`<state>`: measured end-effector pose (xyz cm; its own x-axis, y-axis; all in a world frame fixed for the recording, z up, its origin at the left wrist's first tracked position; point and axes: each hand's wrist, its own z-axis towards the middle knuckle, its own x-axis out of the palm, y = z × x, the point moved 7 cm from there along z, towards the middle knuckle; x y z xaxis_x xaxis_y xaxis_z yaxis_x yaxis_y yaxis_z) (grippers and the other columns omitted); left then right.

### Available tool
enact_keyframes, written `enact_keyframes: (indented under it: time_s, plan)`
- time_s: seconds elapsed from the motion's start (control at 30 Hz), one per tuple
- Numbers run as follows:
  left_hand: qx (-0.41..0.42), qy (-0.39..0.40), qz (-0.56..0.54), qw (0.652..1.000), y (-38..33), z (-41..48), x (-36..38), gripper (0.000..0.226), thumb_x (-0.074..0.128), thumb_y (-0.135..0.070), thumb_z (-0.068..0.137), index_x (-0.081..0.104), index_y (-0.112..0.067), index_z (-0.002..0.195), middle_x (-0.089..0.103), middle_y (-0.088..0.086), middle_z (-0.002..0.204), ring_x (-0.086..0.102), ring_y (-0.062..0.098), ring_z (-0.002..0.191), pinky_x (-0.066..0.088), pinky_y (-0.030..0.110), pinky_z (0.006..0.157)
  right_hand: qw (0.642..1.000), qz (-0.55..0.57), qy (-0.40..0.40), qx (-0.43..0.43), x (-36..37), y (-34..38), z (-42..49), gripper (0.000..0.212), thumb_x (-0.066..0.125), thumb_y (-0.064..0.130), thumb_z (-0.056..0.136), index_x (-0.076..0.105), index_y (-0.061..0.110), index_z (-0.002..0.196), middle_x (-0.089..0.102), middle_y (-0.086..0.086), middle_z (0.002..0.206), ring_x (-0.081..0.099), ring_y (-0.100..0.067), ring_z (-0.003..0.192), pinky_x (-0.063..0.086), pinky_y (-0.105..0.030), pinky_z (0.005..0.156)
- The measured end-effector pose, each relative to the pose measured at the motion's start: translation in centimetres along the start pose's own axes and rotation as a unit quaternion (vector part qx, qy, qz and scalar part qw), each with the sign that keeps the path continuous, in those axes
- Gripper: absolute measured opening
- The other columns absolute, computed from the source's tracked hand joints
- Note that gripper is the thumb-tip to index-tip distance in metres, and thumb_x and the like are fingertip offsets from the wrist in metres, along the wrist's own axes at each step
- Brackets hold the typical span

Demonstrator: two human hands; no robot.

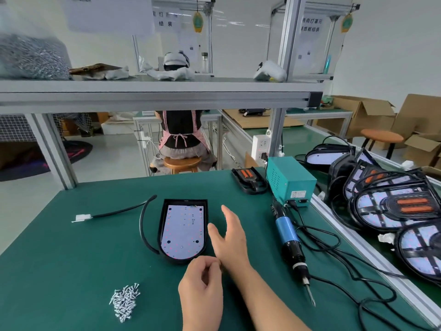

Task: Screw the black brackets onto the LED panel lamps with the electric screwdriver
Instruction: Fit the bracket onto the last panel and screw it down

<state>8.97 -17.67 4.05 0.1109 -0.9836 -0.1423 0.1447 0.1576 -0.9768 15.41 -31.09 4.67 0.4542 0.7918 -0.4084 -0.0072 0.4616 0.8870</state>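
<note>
Right hand (229,237) out in front, fingers straight and spread, thumb apart, over the desk (71,247) just beside the right edge of the LED panel lamp (182,229), nothing in it. Left hand (202,283) nearer in, just below the lamp's rounded end, fingers curled toward the thumb, tips close against the right wrist. Pinching something or not, impossible to tell from here.

Lamp flat on the green desk, about mid-desk, black housing, white panel facing up, rounded end toward the camera. Black cable (145,223) arcing round the lamp's left side and off to a white connector (82,217) farther left. At the front left, a loose pile of screws (125,301), well apart from both hands.

To the right of the right hand, the electric screwdriver (290,242) lying on the desk, blue barrel, bit pointing toward the near edge, untouched, cord looping back to the teal power box (290,180) at the far right corner. Just left of that box, one black bracket (249,180) with orange inserts, lying on the desk, well apart from the lamp.

Beyond the desk's right rail, a stack of lamps (393,206) overlapping one another, black brackets across their panels, cables trailing.
</note>
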Motion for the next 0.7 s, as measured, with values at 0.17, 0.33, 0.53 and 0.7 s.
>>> enact_keyframes:
  time_s: [0.17,0.33,0.53,0.7]
  plan:
    - [0.072,-0.062,0.014,0.995,-1.0,-0.1,-0.7,0.038,0.065,0.012,0.084,0.070,-0.023,0.070,0.069,-0.006,0.076,0.065,0.012,0.070,0.049,0.016,0.066,0.993,-0.059,0.100,-0.021,1.8,-0.5,0.0,0.068,0.057,0.051,0.091,0.039,0.031,0.153,0.045,0.016,0.151,0.040,-0.001,0.138,0.035,-0.032,0.115]
    - [0.175,-0.165,0.095,0.966,-3.6,1.2,-3.5,0.016,0.077,-0.001,0.080,0.075,-0.016,0.079,0.062,-0.001,0.100,0.048,0.020,0.102,0.037,0.023,0.088,0.990,-0.089,0.110,-0.022,2.1,-0.9,0.1,0.068,0.056,0.047,0.094,0.033,0.031,0.156,0.041,0.015,0.156,0.036,-0.005,0.143,0.031,-0.030,0.118]
    - [0.008,-0.172,0.161,0.972,-2.7,9.0,-8.7,0.019,0.070,-0.023,0.089,0.071,-0.023,0.108,0.035,0.011,0.141,0.030,0.031,0.133,0.030,0.054,0.113,0.991,-0.081,0.104,-0.018,2.0,-1.3,0.2,0.064,0.059,0.037,0.096,0.034,0.032,0.155,0.041,0.015,0.156,0.034,-0.007,0.145,0.028,-0.028,0.119]
    - [-0.053,-0.041,0.220,0.973,-0.9,13.3,-7.9,0.051,0.057,-0.033,0.098,0.049,-0.009,0.143,0.036,0.011,0.147,0.048,0.029,0.122,0.040,0.040,0.095,0.995,-0.037,0.092,-0.012,1.5,-1.2,0.3,0.059,0.059,0.022,0.093,0.044,0.034,0.150,0.050,0.027,0.143,0.042,0.006,0.134,0.035,-0.020,0.114]
